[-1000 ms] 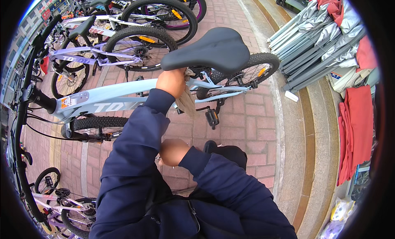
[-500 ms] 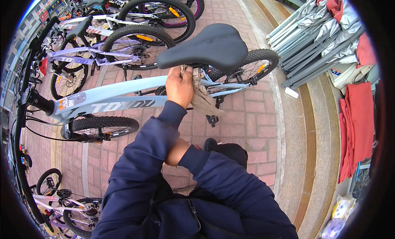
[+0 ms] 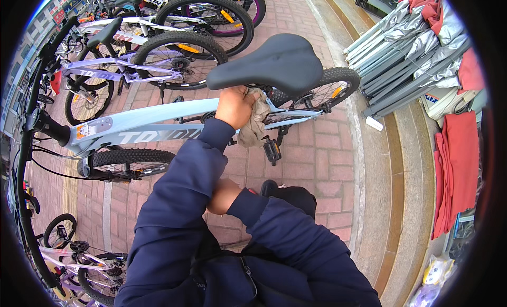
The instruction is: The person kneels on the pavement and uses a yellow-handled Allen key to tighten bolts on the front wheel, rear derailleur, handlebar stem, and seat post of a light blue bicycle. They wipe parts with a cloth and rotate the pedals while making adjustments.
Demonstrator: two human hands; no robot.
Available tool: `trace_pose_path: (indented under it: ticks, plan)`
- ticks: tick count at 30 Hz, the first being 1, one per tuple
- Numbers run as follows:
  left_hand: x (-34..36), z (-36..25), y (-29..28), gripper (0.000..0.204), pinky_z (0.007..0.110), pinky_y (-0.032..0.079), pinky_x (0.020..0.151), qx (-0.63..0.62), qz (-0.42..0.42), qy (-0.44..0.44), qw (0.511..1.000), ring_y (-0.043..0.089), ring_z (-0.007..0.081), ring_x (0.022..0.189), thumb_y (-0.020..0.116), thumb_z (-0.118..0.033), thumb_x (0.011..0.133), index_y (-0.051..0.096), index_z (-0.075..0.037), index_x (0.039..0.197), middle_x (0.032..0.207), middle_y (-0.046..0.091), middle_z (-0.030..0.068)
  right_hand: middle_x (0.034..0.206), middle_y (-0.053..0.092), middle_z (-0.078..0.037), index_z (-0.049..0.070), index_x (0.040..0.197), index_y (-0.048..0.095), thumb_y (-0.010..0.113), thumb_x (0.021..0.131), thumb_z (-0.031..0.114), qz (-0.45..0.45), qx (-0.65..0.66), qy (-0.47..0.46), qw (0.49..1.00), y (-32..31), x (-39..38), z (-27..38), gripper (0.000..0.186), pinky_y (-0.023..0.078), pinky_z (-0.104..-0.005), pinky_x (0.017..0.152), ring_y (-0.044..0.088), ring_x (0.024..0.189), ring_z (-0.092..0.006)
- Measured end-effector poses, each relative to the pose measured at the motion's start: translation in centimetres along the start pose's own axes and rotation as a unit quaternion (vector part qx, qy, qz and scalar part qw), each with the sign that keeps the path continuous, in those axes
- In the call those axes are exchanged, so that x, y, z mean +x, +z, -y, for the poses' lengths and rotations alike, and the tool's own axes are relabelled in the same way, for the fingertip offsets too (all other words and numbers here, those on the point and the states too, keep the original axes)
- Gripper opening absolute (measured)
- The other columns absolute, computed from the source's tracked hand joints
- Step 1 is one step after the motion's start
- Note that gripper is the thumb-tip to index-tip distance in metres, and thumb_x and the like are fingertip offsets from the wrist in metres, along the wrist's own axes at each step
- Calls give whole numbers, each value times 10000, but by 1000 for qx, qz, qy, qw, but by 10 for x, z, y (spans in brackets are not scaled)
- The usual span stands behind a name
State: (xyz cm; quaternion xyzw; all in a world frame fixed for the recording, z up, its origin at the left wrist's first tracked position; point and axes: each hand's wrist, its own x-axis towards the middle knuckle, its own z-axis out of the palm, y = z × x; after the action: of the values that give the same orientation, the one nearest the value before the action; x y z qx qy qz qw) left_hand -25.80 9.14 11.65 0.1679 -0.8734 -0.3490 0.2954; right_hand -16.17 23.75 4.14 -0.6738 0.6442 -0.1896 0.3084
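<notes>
A light blue bicycle frame [image 3: 158, 115] stretches across in front of me, with its handlebar at the left and rear wheel at the right. Just under the front of its black saddle [image 3: 269, 64], my left hand [image 3: 234, 107] is closed on a crumpled beige cloth [image 3: 254, 124], held against the frame near the seat post. The cloth hangs down above the black pedal [image 3: 272, 151]. My right hand [image 3: 224, 196] lies beneath my left forearm, its fingers hidden behind the sleeve.
Several bicycles stand at the upper left, a purple one [image 3: 100, 69] nearest. A pink bicycle [image 3: 79, 262] is at the lower left. Stone steps [image 3: 393, 201] curve along the right, beside folded canopy poles [image 3: 401, 69] and red fabric [image 3: 454, 169].
My left hand has turned and shifted slightly, and the cloth has bunched closer below it. The pedal under the cloth shows more fully. My right hand stays under the left forearm.
</notes>
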Motion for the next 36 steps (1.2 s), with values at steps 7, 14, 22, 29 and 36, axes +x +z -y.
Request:
trace_pose_path:
  ticks: [7,14,22,29,36]
  plan:
    - [8,-3,-1,404,417,476,956,-53,-15,64,996,609,435,1061,757,-173,851,644,21,1186,1152,672,252,1019,730,-176,76,984,754,816,728,307,11,26,31,999,-12,-2,10,350,554,-447,834,695,966,-374]
    - [17,-12,-14,416,452,459,978,52,85,-20,995,596,443,1114,751,-222,850,654,31,1165,1167,657,270,1012,731,-150,101,983,747,811,730,286,14,15,0,1000,-21,-6,17,320,552,-456,818,693,976,-354]
    - [7,-8,-5,356,418,483,933,16,-6,22,1000,636,403,1036,735,-201,873,668,40,1127,1086,695,248,990,737,-134,106,964,745,781,740,281,-22,-3,-14,1000,-8,-2,5,287,558,-458,806,692,987,-344]
    - [-16,-6,-18,189,312,505,811,-151,-175,-62,971,677,171,892,656,-74,939,699,36,1086,1002,756,153,956,742,-143,96,919,763,779,747,295,7,-39,-27,999,-8,-1,0,263,567,-461,781,708,906,-354]
    - [-38,4,-103,207,438,539,724,315,-161,72,933,669,377,867,615,-36,915,688,-110,1095,997,676,120,792,717,-188,32,779,759,736,803,258,19,-46,-19,999,-39,-7,15,228,553,-495,705,706,809,-386]
